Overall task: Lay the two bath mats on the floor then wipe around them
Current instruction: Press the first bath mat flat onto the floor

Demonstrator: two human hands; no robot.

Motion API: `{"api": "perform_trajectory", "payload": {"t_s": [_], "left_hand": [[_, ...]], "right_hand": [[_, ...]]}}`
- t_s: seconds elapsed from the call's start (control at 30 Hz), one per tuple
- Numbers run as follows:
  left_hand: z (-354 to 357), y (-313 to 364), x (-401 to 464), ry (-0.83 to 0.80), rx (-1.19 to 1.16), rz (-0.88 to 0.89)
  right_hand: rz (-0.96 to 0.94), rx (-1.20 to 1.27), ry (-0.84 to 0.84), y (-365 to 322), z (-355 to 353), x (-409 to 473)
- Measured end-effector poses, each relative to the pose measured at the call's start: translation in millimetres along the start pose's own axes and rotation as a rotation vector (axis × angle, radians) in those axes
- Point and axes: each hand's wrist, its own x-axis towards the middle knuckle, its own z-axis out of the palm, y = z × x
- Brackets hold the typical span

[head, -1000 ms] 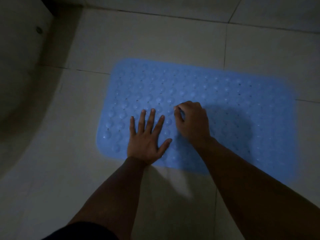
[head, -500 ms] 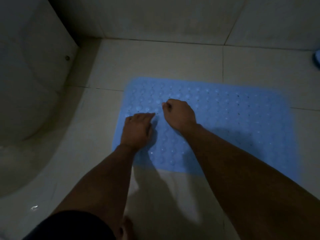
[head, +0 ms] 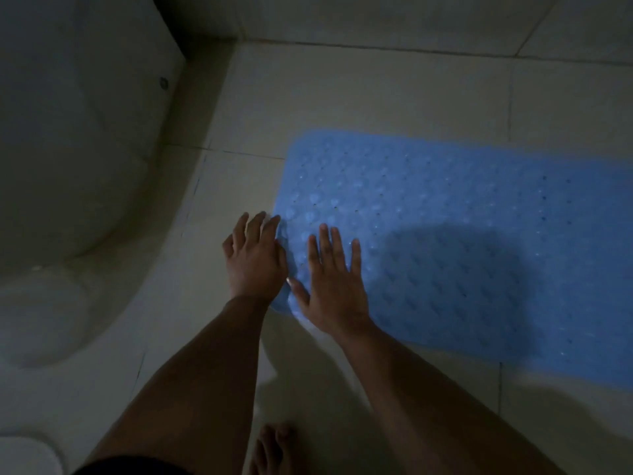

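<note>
A blue bath mat (head: pixel 462 214) with raised bubbles and small holes lies flat on the pale tiled floor (head: pixel 359 97), running off the right edge of view. My left hand (head: pixel 255 257) lies with straight fingers at the mat's left edge, partly on the tile. Beside it, my right hand (head: pixel 334 282) presses flat on the mat's near-left corner, fingers spread. Only one mat is in view. The room is dim.
A white curved bathtub or basin wall (head: pixel 78 149) fills the left side. A wall base runs along the top. My bare foot (head: pixel 270 450) stands at the bottom centre. A pale rounded object (head: pixel 24 454) sits at bottom left.
Both hands slid left toward the mat's left edge. They were curled into fists half a second ago and now lie flat with straight fingers. The camera shifted, putting the mat further right.
</note>
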Motion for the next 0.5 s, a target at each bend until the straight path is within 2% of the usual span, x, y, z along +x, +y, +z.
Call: {"api": "perform_trajectory", "payload": {"t_s": [0.2,0.33,0.4,0.5], "left_hand": [[4.6,-14.6,-1.3,-0.018,-0.035,-0.061],[1.6,-13.7,2.0,0.018,-0.065,-0.089],[-1.2,-10.3,3.1,0.034,-0.088,-0.088],[-2.2,0.8,1.3,0.016,-0.099,-0.041]], "right_hand": [[0.009,-0.014,-0.026,-4.3,3.6,-1.8],[0.044,0.048,-0.123,-5.3,-4.3,3.2],[0.056,0.103,-0.175,-7.5,-20.3,14.3],[0.121,0.221,-0.162,1.7,-57.9,43.4]]}}
